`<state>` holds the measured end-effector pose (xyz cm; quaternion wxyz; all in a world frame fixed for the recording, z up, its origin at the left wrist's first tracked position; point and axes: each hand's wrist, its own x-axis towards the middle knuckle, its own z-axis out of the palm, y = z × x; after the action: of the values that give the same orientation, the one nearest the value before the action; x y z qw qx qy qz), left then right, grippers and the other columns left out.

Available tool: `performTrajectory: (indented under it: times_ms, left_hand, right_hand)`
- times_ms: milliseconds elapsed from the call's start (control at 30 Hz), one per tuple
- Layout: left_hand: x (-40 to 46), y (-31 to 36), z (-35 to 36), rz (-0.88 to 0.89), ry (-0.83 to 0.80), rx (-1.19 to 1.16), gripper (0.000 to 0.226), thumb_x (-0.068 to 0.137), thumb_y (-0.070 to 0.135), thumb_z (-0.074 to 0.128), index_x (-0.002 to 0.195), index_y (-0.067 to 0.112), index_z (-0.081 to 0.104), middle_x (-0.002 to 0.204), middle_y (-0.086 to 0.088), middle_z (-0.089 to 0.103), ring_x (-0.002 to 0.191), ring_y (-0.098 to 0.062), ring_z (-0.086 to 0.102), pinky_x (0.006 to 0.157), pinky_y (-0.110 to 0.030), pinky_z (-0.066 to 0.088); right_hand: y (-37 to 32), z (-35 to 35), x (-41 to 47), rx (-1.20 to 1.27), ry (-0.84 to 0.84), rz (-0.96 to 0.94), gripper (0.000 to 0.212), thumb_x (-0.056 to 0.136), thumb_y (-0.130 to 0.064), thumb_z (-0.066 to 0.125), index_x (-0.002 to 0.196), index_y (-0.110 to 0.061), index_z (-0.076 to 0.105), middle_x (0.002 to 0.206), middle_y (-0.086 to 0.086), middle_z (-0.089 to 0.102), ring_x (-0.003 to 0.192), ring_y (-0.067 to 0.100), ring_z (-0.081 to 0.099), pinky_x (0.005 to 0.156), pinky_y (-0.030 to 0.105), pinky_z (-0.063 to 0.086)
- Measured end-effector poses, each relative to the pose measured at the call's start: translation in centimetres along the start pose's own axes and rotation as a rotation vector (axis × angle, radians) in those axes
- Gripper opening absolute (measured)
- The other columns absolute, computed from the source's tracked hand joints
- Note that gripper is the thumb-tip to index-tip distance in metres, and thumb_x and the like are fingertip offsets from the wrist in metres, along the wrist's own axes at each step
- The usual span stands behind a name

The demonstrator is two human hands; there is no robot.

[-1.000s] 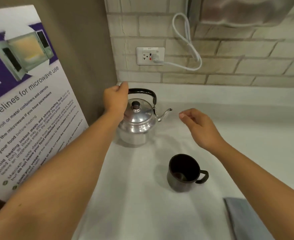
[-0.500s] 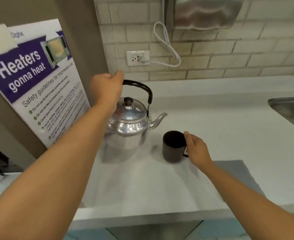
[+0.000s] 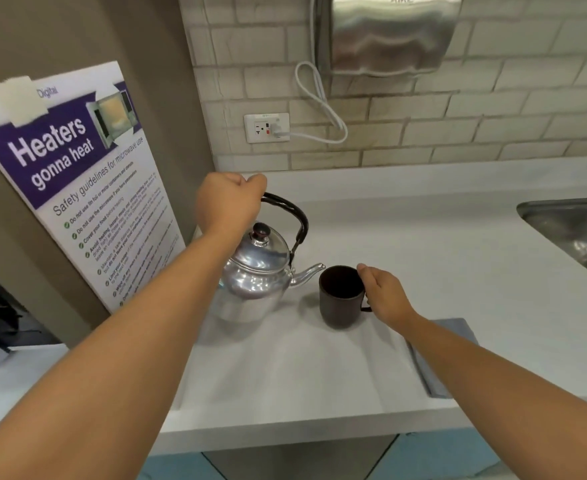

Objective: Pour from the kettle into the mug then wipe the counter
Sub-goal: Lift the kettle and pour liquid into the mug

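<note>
The left hand (image 3: 229,202) has a tight grip on the kettle's (image 3: 255,271) black handle to tip its spout toward the dark mug (image 3: 341,296) on the counter (image 3: 458,271), while the right hand (image 3: 384,295) wraps the mug's side so it stays put.

My one head camera looks forward and down at close range, past my fingers (image 3: 254,181) and over the counter (image 3: 423,258) beyond them to the tiled wall (image 3: 493,109).
</note>
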<state>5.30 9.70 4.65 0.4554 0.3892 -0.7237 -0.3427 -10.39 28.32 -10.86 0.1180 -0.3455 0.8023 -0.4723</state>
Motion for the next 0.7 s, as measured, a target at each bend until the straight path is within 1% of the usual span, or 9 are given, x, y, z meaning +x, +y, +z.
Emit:
performTrajectory:
  times_ms: [67,167,267,367,400,533,633,700]
  left_hand:
    - [-0.2,0.4,0.3,0.014,-0.018,0.016,0.039,0.066,0.025,0.058,0.037,0.019,0.033,0.035,0.007,0.025,0.038,-0.015,0.026,0.049,-0.028,0.036]
    - [-0.5,1.1,0.8,0.024,-0.034,0.059,0.037,0.065,0.024,0.057,0.037,0.018,0.034,0.033,0.008,0.023,0.039,-0.016,0.026,0.048,-0.029,0.034]
    - [-0.9,1.9,1.5,0.049,-0.047,0.117,0.029,0.065,0.023,0.056,0.041,0.015,0.04,0.038,0.004,0.027,0.04,-0.016,0.026,0.049,-0.026,0.031]
    - [-1.1,2.4,1.9,0.067,-0.074,0.164,0.027,0.065,0.022,0.056,0.042,0.015,0.043,0.038,0.003,0.031,0.04,-0.015,0.03,0.048,-0.025,0.031]
    - [-1.1,2.5,2.0,0.071,-0.079,0.18,0.026,0.064,0.022,0.056,0.042,0.015,0.044,0.039,0.003,0.032,0.041,-0.015,0.032,0.048,-0.024,0.031]
    - [-1.1,3.3,2.2,0.099,-0.086,0.234,0.025,0.064,0.022,0.055,0.043,0.014,0.044,0.043,0.0,0.035,0.047,-0.018,0.036,0.049,-0.026,0.032]
    - [-1.0,3.9,2.2,0.118,-0.09,0.27,0.023,0.066,0.022,0.055,0.047,0.011,0.049,0.043,0.0,0.034,0.046,-0.018,0.036,0.048,-0.026,0.032]
    - [-1.0,4.4,2.1,0.125,-0.096,0.293,0.022,0.066,0.023,0.055,0.049,0.01,0.052,0.043,-0.001,0.037,0.046,-0.019,0.037,0.048,-0.025,0.033]
  right_hand:
    - [0.3,-0.1,0.0,0.007,-0.015,0.003,0.046,0.099,-0.038,0.035,0.06,-0.013,0.034,0.059,0.003,0.041,0.056,0.015,0.038,0.056,0.029,0.033]
    - [0.4,-0.2,0.0,0.012,-0.031,-0.011,0.047,0.099,-0.038,0.034,0.06,-0.013,0.034,0.058,0.002,0.042,0.056,0.015,0.04,0.056,0.03,0.035]
    - [0.7,-0.3,0.1,0.019,-0.048,-0.024,0.048,0.1,-0.039,0.034,0.059,-0.012,0.035,0.057,0.002,0.043,0.056,0.014,0.041,0.056,0.027,0.036]
    - [0.9,-0.3,0.2,0.036,-0.052,-0.038,0.049,0.1,-0.038,0.034,0.057,-0.015,0.032,0.055,-0.002,0.04,0.051,0.006,0.038,0.049,0.016,0.033]
    - [1.0,-0.4,0.2,0.041,-0.051,-0.044,0.049,0.1,-0.037,0.035,0.056,-0.016,0.031,0.054,-0.003,0.039,0.048,0.004,0.037,0.048,0.015,0.033]
    - [1.1,-0.4,0.3,0.073,-0.058,-0.057,0.049,0.1,-0.036,0.035,0.054,-0.02,0.031,0.051,-0.006,0.038,0.045,0.002,0.039,0.047,0.011,0.034]
    - [1.2,-0.5,0.3,0.092,-0.067,-0.056,0.049,0.1,-0.036,0.036,0.054,-0.02,0.032,0.051,-0.006,0.039,0.044,0.002,0.04,0.046,0.01,0.034]
    - [1.2,-0.5,0.2,0.093,-0.066,-0.062,0.05,0.1,-0.036,0.035,0.053,-0.021,0.031,0.05,-0.006,0.038,0.043,0.002,0.04,0.045,0.01,0.034]
